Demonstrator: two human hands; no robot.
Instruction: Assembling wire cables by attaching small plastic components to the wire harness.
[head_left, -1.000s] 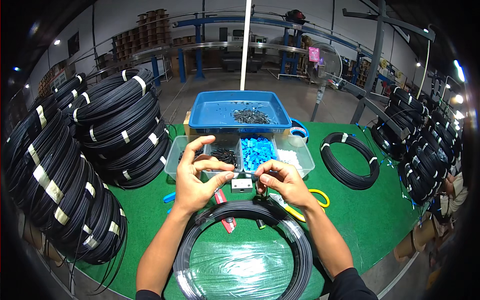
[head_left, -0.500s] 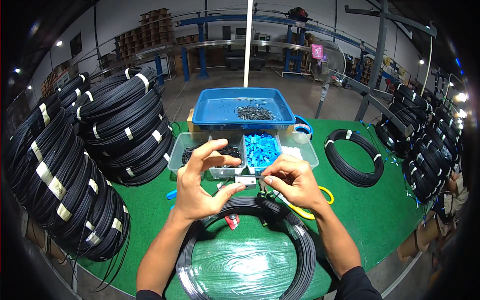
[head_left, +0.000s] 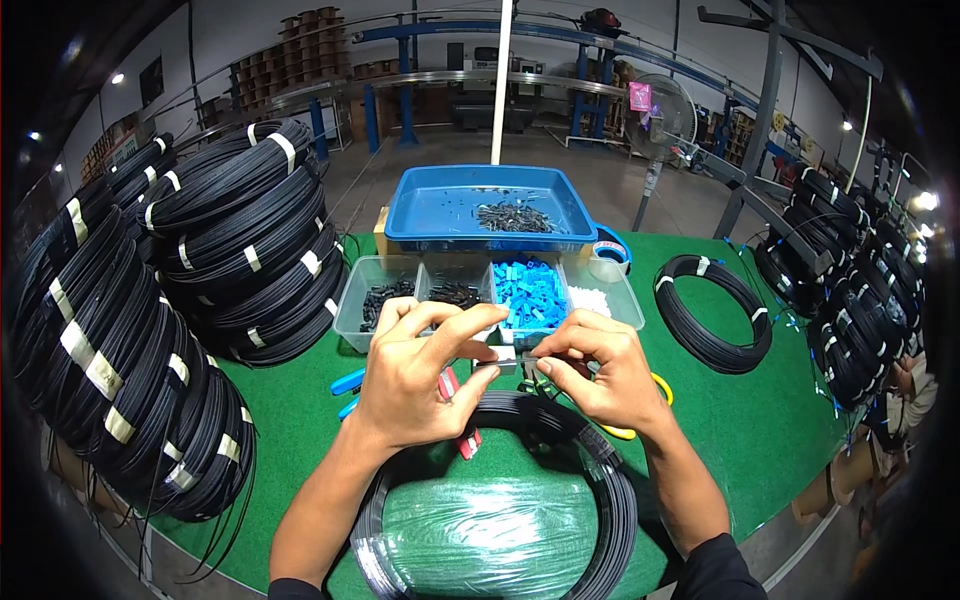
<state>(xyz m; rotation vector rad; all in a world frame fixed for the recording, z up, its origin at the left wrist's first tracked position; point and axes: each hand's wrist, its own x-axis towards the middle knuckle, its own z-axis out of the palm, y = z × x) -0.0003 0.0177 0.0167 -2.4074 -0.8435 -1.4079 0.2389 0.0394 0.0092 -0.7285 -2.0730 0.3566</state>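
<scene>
Thumb and forefinger of my left hand [head_left: 420,375] close around the left end of a small silver-white block [head_left: 500,355]. My right hand [head_left: 595,370] pinches a thin dark cable end [head_left: 526,359] at the block's right side; its tip is too small to make out. Below both hands lies a wrapped coil of black cable [head_left: 617,490]. A red tool [head_left: 468,443] shows partly behind my left hand. Blue handles [head_left: 348,382] stick out left of that hand, and yellow handles [head_left: 662,390] show beside my right wrist.
Beyond my hands, a divided clear tray [head_left: 625,300] holds black parts, blue clips [head_left: 530,292] and white pieces. Behind it stands a blue bin [head_left: 420,215] with dark scraps. Stacked cable coils [head_left: 250,250] crowd the left; another coil [head_left: 712,315] lies right on the green table [head_left: 740,450].
My left forefinger has come down from its spread position to meet the thumb at the block. The right hand still pinches at the block's right side.
</scene>
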